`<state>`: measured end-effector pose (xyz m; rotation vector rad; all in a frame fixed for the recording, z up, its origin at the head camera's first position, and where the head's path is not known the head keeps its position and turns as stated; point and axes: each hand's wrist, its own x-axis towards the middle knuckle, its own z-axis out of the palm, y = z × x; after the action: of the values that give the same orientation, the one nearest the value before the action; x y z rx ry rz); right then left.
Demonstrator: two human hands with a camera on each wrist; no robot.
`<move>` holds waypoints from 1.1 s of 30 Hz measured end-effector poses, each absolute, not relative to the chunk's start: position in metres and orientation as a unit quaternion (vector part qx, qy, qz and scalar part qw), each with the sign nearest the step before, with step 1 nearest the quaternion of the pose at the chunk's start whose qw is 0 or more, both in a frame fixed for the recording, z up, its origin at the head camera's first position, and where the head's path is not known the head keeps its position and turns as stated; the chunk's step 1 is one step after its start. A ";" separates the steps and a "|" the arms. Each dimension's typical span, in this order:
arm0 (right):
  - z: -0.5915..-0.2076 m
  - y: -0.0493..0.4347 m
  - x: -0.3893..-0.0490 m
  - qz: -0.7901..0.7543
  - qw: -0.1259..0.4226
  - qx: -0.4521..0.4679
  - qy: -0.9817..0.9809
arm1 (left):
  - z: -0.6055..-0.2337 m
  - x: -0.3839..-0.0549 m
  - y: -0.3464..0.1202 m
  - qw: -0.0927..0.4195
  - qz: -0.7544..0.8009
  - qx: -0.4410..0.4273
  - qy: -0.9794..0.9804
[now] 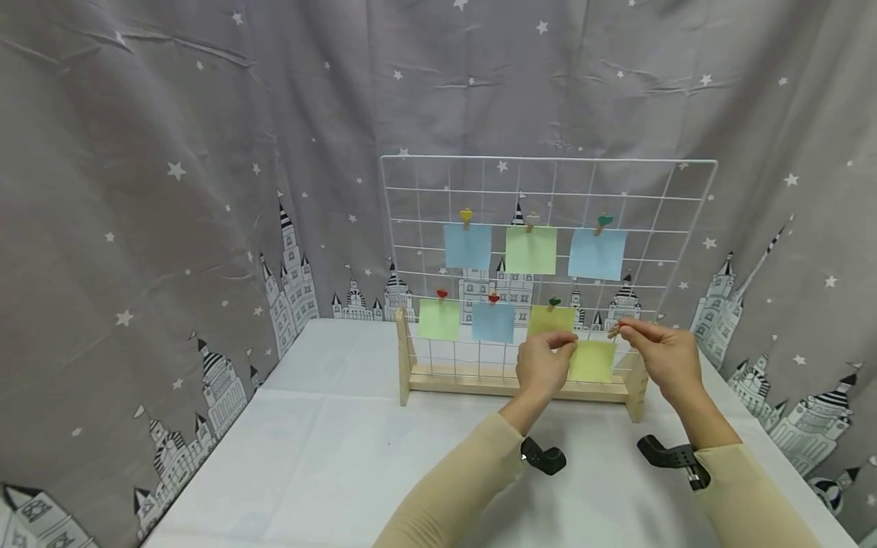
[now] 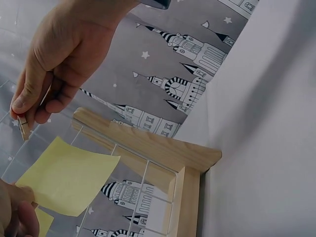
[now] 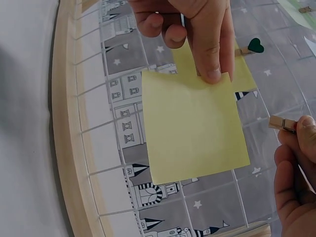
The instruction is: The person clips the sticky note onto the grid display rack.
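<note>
Yellow sticky note [image 1: 593,361] sits low on the white wire grid panel [image 1: 548,266], at about 5 o'clock from the panel's centre, just below and right of a yellow-green note held by a green-heart clip [image 1: 554,302]. Six notes hang clipped in two rows — three above, three below.

Left hand [image 1: 543,367]: thumb and fingers pinch the note at its upper left corner, holding it flat against the wires. The right wrist view confirms the grip at the note's top edge; the paper hangs free below.

Right hand [image 1: 666,355]: thumb and forefinger pinch a small wooden clothespin [image 1: 614,330], at 2 o'clock from the note and just clear of it. The left wrist view shows the peg's wooden tip protruding under the fingers; whether its jaws are squeezed apart cannot be told.

Wooden base [image 1: 521,384] carries the panel on a white-covered table [image 1: 329,457], with a starred castle-print curtain [image 1: 171,228] behind.

Judgement: the step in hand is fixing this note — paper positioned, peg not yet on. The next move calls for opening the peg, bringing it over the note's top edge and a grid wire together, then releasing while the left hand steadies the paper.
</note>
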<state>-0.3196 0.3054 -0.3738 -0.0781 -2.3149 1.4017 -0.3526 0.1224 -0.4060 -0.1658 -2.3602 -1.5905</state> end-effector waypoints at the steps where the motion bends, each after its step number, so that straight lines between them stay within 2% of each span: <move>1: -0.373 0.306 -0.320 0.506 0.214 -0.026 -0.835 | -0.406 -0.353 0.123 0.147 -0.551 -0.056 -0.820; 23: -0.357 0.310 -0.323 0.469 0.233 0.005 -0.852 | -0.395 -0.362 0.137 0.188 -0.551 -0.072 -0.810; 33: -0.356 0.313 -0.332 0.448 0.233 -0.004 -0.863 | -0.390 -0.365 0.146 0.183 -0.549 -0.071 -0.812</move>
<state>-0.3318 0.3134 -0.3562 -0.0101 -2.3713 1.2292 -0.3648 0.1458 -0.3897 -0.1990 -2.2920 -1.5488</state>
